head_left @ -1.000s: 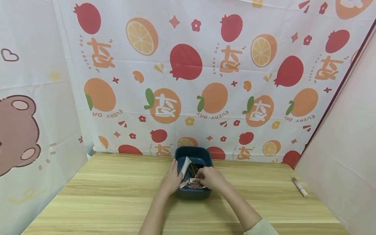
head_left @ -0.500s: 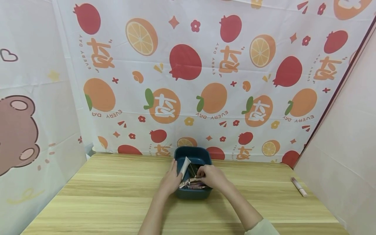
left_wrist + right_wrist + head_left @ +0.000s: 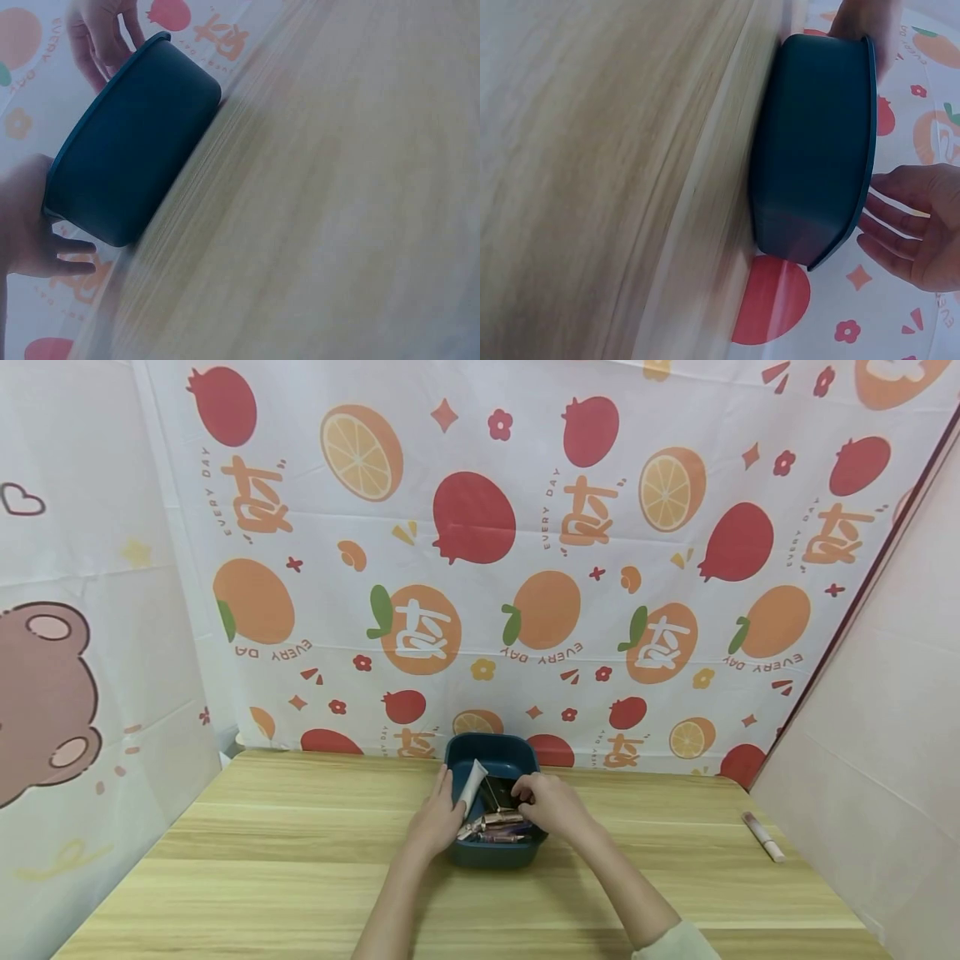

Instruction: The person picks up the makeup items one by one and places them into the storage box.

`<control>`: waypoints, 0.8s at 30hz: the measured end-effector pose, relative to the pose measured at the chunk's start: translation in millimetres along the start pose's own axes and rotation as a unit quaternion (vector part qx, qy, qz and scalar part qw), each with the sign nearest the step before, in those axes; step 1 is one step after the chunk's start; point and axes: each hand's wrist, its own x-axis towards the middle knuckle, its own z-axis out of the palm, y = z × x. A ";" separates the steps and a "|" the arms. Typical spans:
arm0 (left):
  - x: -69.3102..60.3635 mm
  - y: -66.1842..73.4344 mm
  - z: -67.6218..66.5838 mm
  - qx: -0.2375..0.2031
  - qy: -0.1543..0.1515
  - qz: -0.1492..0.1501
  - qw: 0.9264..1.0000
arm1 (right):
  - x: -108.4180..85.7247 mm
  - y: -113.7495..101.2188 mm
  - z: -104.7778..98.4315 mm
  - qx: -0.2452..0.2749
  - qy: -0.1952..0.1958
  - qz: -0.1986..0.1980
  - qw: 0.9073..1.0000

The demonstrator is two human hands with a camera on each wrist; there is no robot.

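Note:
A dark teal box (image 3: 495,857) stands on the wooden table against the patterned backdrop. My left hand (image 3: 435,820) grips its left wall, thumb inside and fingers along the outside; the left wrist view has that hand (image 3: 30,217) at the box's near end. Over the right rim hovers my right hand (image 3: 553,806), fingers loosely bent with nothing seen in them; in the right wrist view this hand (image 3: 922,217) is beside the rim. Inside the box, a white tube (image 3: 472,787) leans by my left thumb, near a black flat item (image 3: 495,791) and several slim cosmetic-like sticks (image 3: 501,819).
A slim pink-and-white stick with a cap (image 3: 763,837) lies on the table (image 3: 262,860) near its right edge. Behind the box hangs a fruit-print cloth (image 3: 480,610). White side panels (image 3: 885,735) border the table left and right.
My right hand has drawn up and to the right from the sticks in the box, uncovering more of them; they lie slightly rearranged. My left hand and the box keep their places.

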 end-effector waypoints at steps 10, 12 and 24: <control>-0.7 0.9 -1.0 -0.004 0.003 0.003 1.000 | -3.4 5.8 -8.7 0.011 0.027 0.010 1.000; -0.4 1.0 -0.8 -0.003 0.003 0.002 1.000 | -4.6 7.3 -10.8 0.007 0.032 0.012 0.999; -0.2 0.9 -1.2 -0.001 0.002 0.002 1.000 | -9.7 18.3 -22.4 0.018 0.050 0.037 0.998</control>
